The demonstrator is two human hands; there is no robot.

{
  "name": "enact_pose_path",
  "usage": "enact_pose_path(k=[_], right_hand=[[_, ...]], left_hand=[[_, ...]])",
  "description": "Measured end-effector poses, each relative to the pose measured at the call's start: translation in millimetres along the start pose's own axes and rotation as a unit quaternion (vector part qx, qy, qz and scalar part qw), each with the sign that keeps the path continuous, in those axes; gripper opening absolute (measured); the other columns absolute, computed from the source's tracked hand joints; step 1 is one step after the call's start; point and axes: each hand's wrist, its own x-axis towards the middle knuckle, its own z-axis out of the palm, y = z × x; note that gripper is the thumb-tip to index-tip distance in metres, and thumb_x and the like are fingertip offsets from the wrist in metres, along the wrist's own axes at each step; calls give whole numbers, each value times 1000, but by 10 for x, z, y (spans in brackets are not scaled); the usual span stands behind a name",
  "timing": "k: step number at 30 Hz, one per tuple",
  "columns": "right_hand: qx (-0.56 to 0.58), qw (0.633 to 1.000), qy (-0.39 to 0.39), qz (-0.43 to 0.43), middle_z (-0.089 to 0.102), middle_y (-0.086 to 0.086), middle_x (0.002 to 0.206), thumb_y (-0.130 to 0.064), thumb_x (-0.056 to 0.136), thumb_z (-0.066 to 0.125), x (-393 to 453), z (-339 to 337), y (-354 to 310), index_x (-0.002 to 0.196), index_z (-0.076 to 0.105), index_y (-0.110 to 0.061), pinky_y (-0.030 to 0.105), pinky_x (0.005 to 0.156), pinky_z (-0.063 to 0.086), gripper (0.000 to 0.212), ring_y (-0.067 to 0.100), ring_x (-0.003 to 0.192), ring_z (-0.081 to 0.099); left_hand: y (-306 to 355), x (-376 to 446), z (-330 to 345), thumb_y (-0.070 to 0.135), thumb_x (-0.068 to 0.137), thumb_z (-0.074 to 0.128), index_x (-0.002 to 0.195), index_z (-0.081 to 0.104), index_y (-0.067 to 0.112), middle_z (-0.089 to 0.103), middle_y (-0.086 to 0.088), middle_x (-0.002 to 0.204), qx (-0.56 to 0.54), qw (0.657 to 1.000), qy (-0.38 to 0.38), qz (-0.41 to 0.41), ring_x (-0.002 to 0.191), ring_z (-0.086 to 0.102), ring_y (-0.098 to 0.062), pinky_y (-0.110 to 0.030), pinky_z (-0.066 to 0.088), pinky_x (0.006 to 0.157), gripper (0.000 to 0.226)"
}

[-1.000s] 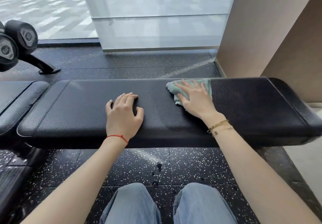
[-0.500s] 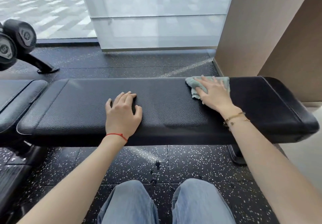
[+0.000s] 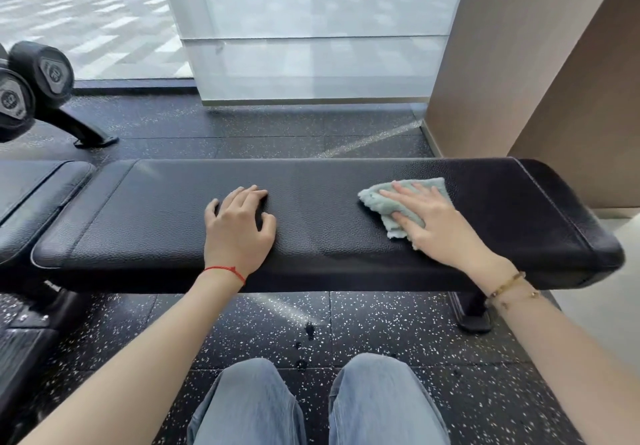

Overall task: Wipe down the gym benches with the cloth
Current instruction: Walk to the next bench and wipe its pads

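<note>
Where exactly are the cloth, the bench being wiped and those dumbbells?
cloth (image 3: 382, 202): head view, bare green part left of the fingers.
bench (image 3: 166, 216): head view, bare black pad top.
dumbbells (image 3: 52, 70): head view, end face of the nearer weight.

The worktop (image 3: 329, 202) in front of me is a long black padded bench with a pebbled surface and a stitched seam near each end, running left to right across my knees. My left hand (image 3: 239, 226) rests on its middle, fingers loosely bent against the padding. Toward the right end a pale green cloth (image 3: 384, 202) lies crumpled on it, pressed flat under my right hand (image 3: 436, 223). The speckled black floor (image 3: 381, 333) carries the worktop's foot (image 3: 476, 320), and a second padded bench (image 3: 31, 195) sits just beside its left end.
</note>
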Motion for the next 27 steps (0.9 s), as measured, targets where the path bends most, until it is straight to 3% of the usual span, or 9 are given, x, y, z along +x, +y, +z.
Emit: enact_pose_path(k=[3,5,9,16,21,24,27], right_hand=[[-69,992,19,101,29,-6,156,-39,99,42,417,-19,158,143,37,-40,45,121,4,44,22,147,15],[-99,987,9,124,24,-8,157,-44,100,36,669,94,75,145,32,-41,48,120,-1,45,25,148,11],[-85,995,-32,38,21,-11,158,-47,99,36,751,374,-376,146,29,-45,49,120,-4,47,23,149,8],[0,991,-56,-118,26,-18,155,-42,98,45,-136,269,-581,143,35,-45,32,121,-3,46,7,147,7],[13,998,-42,-52,28,-14,155,-36,99,45,209,139,-202,142,38,-42,33,121,-2,45,12,148,10],[-54,998,-37,4,25,-9,157,-42,100,40,694,275,-267,145,35,-41,38,120,-6,45,20,148,9],[-72,996,-50,-27,23,-9,158,-45,100,36,867,509,-625,146,32,-41,39,118,-9,46,23,148,9]], left_hand=[[27,3,4,34,85,42,124,64,19,61,2,136,3,1000,3,-5,134,48,-16,-49,24,116,47],[31,4,6,35,84,43,123,64,20,61,2,135,4,1000,3,-5,133,48,-15,-50,25,115,47],[7,13,5,35,84,43,122,64,21,61,2,134,4,1000,6,-2,132,48,-16,-50,25,114,46],[-13,13,19,35,85,43,123,64,22,61,4,135,-4,1000,6,-1,133,48,-15,-46,23,115,45],[-9,8,39,33,84,45,121,65,22,62,4,134,0,1000,15,-5,133,48,-15,-47,25,115,43],[11,25,31,33,84,45,121,65,22,62,4,134,-2,1000,15,-9,132,49,-15,-48,25,115,43],[-12,10,9,32,85,45,122,65,23,61,4,134,-4,1000,7,-2,133,48,-14,-47,25,116,43]])
